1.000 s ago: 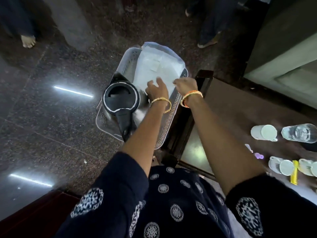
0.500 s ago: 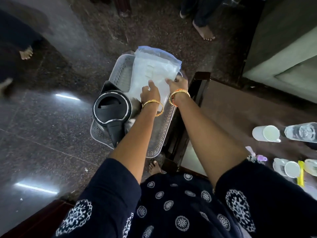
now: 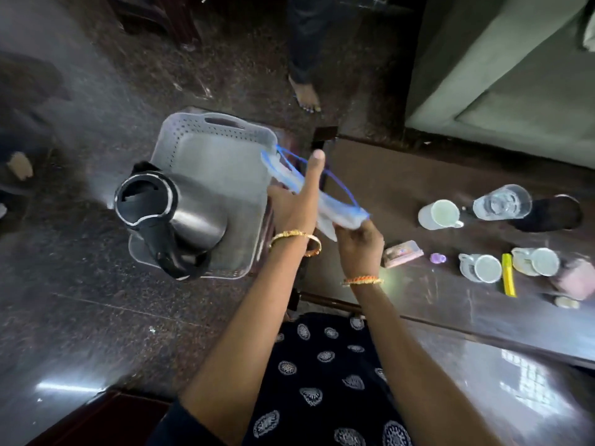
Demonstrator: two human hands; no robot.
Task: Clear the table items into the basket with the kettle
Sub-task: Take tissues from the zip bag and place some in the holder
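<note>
A grey perforated basket [image 3: 209, 136] sits on the dark floor left of the wooden table [image 3: 450, 304]. A steel kettle with a black lid and handle [image 3: 167, 217] stands in its near left corner. A clear plastic bag with a blue zip edge [image 3: 325, 204] hangs in the air between the basket's right rim and the table end. My right hand [image 3: 359, 244] pinches its near corner. My left hand [image 3: 297, 201] is at the bag's middle with one finger stretched straight across it.
On the table lie a pink box [image 3: 402, 254], a small purple item [image 3: 438, 258], a white mug [image 3: 439, 214], a glass tumbler [image 3: 500, 202], two cups on saucers [image 3: 481, 268], and a yellow item [image 3: 508, 280]. A person's bare foot [image 3: 306, 96] stands beyond the basket.
The bag lay flat inside the basket under both hands. Now it is lifted out to the right, edge-on above the table end, and the basket floor is bare beside the kettle.
</note>
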